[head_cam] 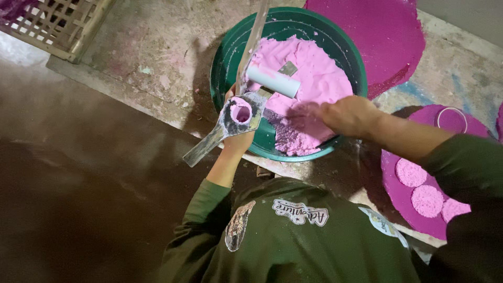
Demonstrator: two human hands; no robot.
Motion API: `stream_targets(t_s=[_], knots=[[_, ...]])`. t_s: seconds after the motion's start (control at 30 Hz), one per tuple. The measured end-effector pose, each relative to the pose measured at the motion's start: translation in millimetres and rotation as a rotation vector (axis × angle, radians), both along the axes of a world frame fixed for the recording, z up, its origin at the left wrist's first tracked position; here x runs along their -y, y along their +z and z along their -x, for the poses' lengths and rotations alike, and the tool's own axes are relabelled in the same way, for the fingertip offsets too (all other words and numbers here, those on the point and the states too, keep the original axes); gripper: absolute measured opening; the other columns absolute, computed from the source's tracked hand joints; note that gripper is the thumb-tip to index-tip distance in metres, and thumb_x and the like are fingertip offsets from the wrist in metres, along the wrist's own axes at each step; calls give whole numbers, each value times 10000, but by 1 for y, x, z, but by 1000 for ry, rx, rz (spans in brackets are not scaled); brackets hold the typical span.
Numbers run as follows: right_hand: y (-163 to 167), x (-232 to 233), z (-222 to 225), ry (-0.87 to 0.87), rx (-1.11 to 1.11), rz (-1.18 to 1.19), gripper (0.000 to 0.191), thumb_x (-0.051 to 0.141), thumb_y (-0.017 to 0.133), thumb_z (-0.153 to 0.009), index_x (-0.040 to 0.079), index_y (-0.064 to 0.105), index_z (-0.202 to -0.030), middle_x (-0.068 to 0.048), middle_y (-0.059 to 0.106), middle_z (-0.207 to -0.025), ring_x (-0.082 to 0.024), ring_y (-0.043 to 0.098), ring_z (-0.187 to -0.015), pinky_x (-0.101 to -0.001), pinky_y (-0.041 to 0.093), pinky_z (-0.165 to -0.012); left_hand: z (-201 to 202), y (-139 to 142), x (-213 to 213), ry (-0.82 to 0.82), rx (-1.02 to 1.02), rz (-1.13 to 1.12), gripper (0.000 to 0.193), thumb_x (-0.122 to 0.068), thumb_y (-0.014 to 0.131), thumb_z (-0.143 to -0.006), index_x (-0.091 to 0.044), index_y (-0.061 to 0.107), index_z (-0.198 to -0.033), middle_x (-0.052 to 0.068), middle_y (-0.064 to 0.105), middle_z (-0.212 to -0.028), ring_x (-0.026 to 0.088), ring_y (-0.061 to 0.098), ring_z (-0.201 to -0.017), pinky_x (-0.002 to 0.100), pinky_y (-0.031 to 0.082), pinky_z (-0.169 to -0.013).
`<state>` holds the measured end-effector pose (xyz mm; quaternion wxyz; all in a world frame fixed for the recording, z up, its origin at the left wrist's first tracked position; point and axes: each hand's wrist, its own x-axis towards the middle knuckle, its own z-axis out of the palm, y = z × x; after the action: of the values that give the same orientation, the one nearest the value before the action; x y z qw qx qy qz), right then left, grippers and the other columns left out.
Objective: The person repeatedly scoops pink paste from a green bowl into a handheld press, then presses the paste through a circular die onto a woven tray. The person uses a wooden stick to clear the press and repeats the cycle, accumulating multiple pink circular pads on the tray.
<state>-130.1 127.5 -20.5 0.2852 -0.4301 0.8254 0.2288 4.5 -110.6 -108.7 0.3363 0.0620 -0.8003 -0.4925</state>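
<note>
A grey metal ring mould with a long flat handle is gripped in the left hand and kept over the near rim of the green basin, so loose pink powder drops back in. The right hand is pressed, blurred, into the powder at the basin's right, its grasp not discernible. Pressed pink discs are laid apart to the right on a magenta-dusted round board.
</note>
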Motion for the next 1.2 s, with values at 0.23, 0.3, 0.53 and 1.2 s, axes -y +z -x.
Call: stream_targets(t_s=[0.23,0.3,0.53,1.2], knots=[[-60,-64,-15,-223,269,400,350,164,388,-1029,156,652,-1259,-233,716,-941,-402,701,-908,-513,534,-840,-2,3,-3,8,-28,40,569,-168,801,-901,-17,556,-1392,162,636,-1348,282,672,-1160,376,550,-985],[-79,-83,-18,-34,200,286,285,162,468,-952,80,687,-1116,-219,722,-950,-375,721,-914,-485,560,-846,-2,3,-4,11,13,54,591,-158,797,-895,-6,545,-1408,165,629,-1341,293,659,-1161,386,541,-981],[-37,-91,-68,-149,215,258,502,57,517,-838,32,625,-1328,-247,706,-869,-384,720,-827,-493,569,-728,1,3,-1,-18,66,39,592,-182,771,-929,-20,514,-1438,162,616,-1371,309,651,-1206,406,527,-1021],[67,18,-56,464,-414,622,237,149,617,-802,19,660,-995,-84,676,-755,-243,705,-637,-372,571,-542,19,6,-31,-370,361,434,518,-324,702,-907,-136,612,-1381,191,624,-1377,343,630,-1186,454,496,-1020]])
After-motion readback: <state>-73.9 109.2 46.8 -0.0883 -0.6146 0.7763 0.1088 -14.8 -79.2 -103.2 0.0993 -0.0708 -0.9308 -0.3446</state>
